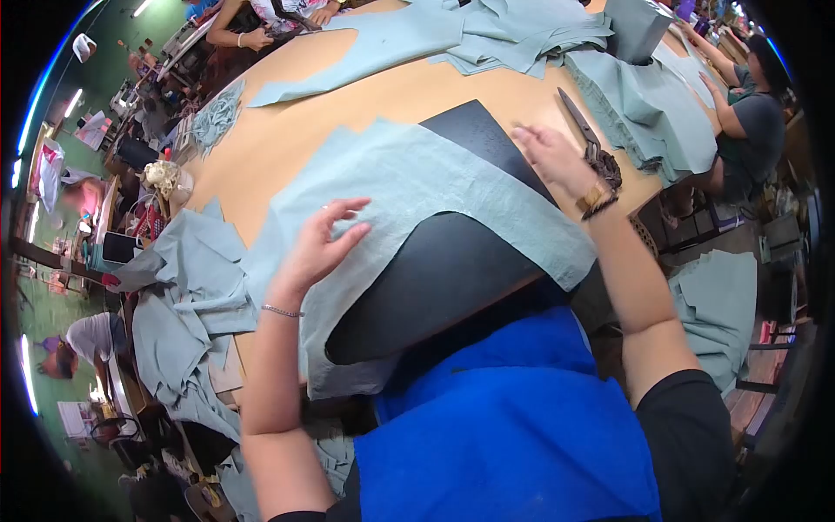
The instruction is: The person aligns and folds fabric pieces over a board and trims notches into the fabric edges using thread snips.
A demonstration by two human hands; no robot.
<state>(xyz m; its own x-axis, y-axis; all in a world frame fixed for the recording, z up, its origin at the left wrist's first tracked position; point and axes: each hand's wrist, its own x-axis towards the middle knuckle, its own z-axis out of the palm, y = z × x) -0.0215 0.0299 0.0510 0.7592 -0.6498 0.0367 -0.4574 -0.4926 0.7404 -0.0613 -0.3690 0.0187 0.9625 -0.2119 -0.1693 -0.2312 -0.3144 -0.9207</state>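
Sheet of pale grey-green cloth with a deep arched cut in its near edge (470, 174) — spread over a flat, dark, straight-edged board (435, 278) at the near side of the light wood-toned table (383, 96). The board shows through the arch and again past the cloth's far right edge. Several pointed corners along the cloth's far left edge; whether one layer or more, cannot tell.

Left hand (323, 248): over the cloth's left part, thumb and fingers parted, gripping nothing; whether the fingertips touch, unclear. Right hand (557, 161): beside the board's far right edge, fingers loosely bent together, no object seen in it; whether it pinches anything thin, cannot tell. Nearest it, a pair of long metal shears with dark wrapped handles (579, 120).

Handling, as judged: cloth light and limp, prone to crease and to slide on the smooth-looking board. The two narrow legs either side of the arch look easiest to drag out of shape. Best hold — both hands, pinching the broad far band at well-separated points, or a flat palm there. The board looks stiff and likely the heavier; take it by its exposed far corner or straight near edge.
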